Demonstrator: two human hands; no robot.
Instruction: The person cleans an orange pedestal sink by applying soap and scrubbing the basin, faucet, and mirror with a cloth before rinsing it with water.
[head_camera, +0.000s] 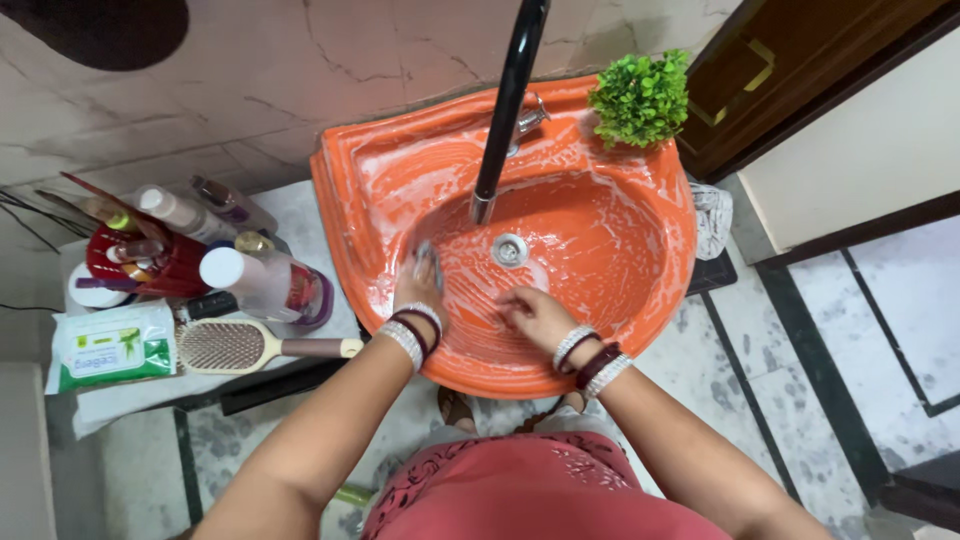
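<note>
1. The orange washbasin (640, 290) is fixed against the marbled wall, and its bowl and rim are streaked all over with white soapy foam.
2. A small grey scrubbing pad (428, 262) is pressed against the left inner slope of the bowl by the left hand (418, 288); the grip is closed on the pad, though only a corner of it shows, so its exact kind cannot be told.
3. The right hand (532, 314) is laid on the lower inner slope of the bowl, fingers loosely curled and holding nothing, just below the metal drain (509, 250).
4. White and dark bangles are worn on both wrists.
5. A black spout (505, 110) is seen hanging over the bowl, its mouth ending just left of the drain, and a metal tap handle (531, 116) sits on the back rim beside it.
6. A small green plant (641, 96) stands on the right rear corner of the rim.
7. On the table (300, 215) to the left of the basin, a red holder (165, 265) of small items, several bottles (265, 283) and a green-and-white packet (105, 350) are crowded together.
8. A hairbrush (235, 346) lies near the table's front edge, its handle pointed towards the basin.
9. A white cloth (713, 218) hangs just beside the basin's right edge.
</note>
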